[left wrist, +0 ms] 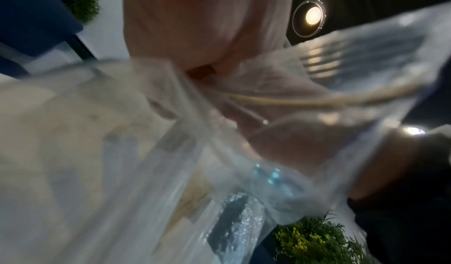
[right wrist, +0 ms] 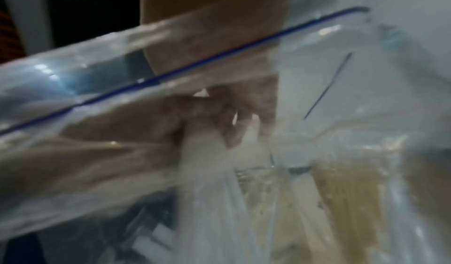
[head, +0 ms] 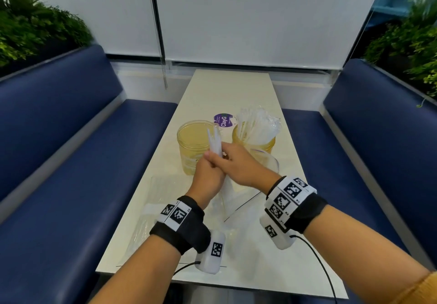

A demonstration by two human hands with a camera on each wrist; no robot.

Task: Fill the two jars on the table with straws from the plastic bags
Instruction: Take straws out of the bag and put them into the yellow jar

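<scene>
1. Both hands meet over the middle of the table (head: 236, 86), just on the near side of the left jar (head: 196, 147).
2. Left hand (head: 208, 178): fingers curled round a bundle of white straws (head: 216, 144), with the straw tips sticking up in front of the left jar's rim.
3. Right hand (head: 238, 164): wrapped over the same spot from the right. Looks like it's gripping the clear zip bag (head: 228, 192) that hangs below the hands, but the exact pinch is hidden; wrist views are blurred plastic.
4. Left jar looks empty. Right jar (head: 254, 143), near the right edge, is already stuffed with a straw bunch (head: 257, 124).
5. Another flat bag (head: 151, 214) lies near the left edge, close to me; contents unclear.
6. Step, my read: stripping the bag off the bundle, then dropping it into the left jar.
7. Risks:
   - Loose grip while the bag slides off means straws could fan out and spill on the table.
   - Bag film could snag the straw ends and drag some back out.
   - The hands are tight to the left jar; a sideways tug could knock it, or the top-heavy right jar.
</scene>
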